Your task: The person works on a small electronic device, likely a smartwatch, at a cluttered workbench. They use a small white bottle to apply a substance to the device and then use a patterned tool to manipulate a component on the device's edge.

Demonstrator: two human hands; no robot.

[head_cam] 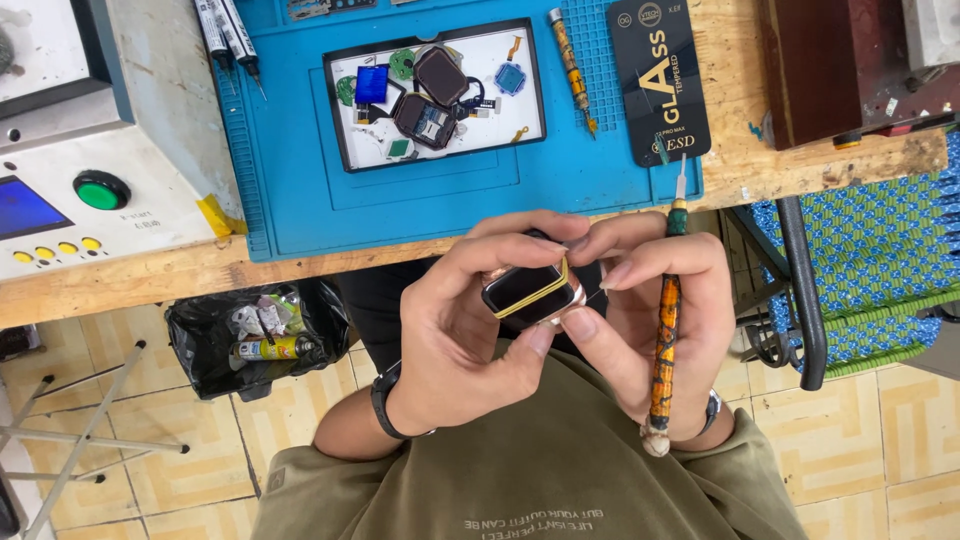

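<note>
- I count one small square watch body (532, 292) with a dark face and a gold edge, held above my lap, just off the bench (120, 280) edge.
- Two orange patterned drivers: one (664, 340) in hand, one (571, 68) on the blue mat (300, 190).
- One white tray (500, 130) of loose watch parts, one black packet (657, 80), two pens (228, 35).
- My left hand (470, 340) pinches the watch body, fingers curled round it.
- My right hand (650, 320) steadies its corner, driver tucked upright under the fingers.
</note>
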